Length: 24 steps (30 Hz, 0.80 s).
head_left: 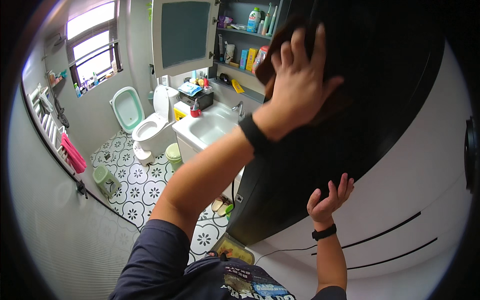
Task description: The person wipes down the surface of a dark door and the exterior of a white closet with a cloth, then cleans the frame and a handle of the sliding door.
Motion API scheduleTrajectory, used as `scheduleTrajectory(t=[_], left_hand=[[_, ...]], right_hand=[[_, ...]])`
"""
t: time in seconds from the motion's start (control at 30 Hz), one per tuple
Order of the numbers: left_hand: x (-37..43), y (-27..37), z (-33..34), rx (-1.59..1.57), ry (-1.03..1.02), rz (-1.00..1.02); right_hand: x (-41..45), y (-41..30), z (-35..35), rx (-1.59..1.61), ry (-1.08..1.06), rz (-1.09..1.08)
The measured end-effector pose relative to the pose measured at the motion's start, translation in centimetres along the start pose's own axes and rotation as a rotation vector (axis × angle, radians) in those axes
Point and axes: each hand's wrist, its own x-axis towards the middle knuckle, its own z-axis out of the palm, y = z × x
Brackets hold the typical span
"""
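My left hand (pixel 300 75) lies spread over a dark brown cloth (pixel 275 56), pressed up against a tall black panel (pixel 360 93). The cloth shows beside and beyond the fingers, and its far edge is blurred into the dark surface. Lower down on the right, my right hand (pixel 330 200) is raised beside the panel's lower edge, its fingers apart and nothing in it. Both wrists wear black bands.
Left of the panel, a mirrored cabinet door (pixel 185 35) stands swung out beside shelves of toiletries. Below are a washbasin (pixel 212 125), a toilet (pixel 148 131) and a green stool (pixel 106 180). White drawers (pixel 393 240) are at right; a doormat (pixel 236 250) lies below.
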Motion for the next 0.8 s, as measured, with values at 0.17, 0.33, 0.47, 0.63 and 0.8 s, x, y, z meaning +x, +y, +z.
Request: scheduleTrajectory(t=[0.17, 0.33, 0.47, 0.63, 0.8], left_hand=[[0.6, -0.6, 0.0, -0.035, 0.055, 0.063], [-13.2, 1.6, 0.3, -0.04, -0.227, -0.254], [-23.6, 1.0, 0.5, 0.037, -0.312, -0.261], [-28.4, 1.4, -0.5, 0.026, -0.433, -0.285], [-23.2, 1.6, -1.5, -0.076, -0.325, -0.4]], right_hand=[[-0.2, 0.0, 0.3, -0.016, 0.024, -0.004], [0.0, -0.4, 0.1, 0.0, 0.009, 0.02], [0.2, -0.6, 0.0, -0.019, 0.001, 0.02], [0.7, -0.4, -0.3, -0.026, 0.002, 0.006], [2.9, -3.7, -2.3, -0.01, -0.121, 0.068]])
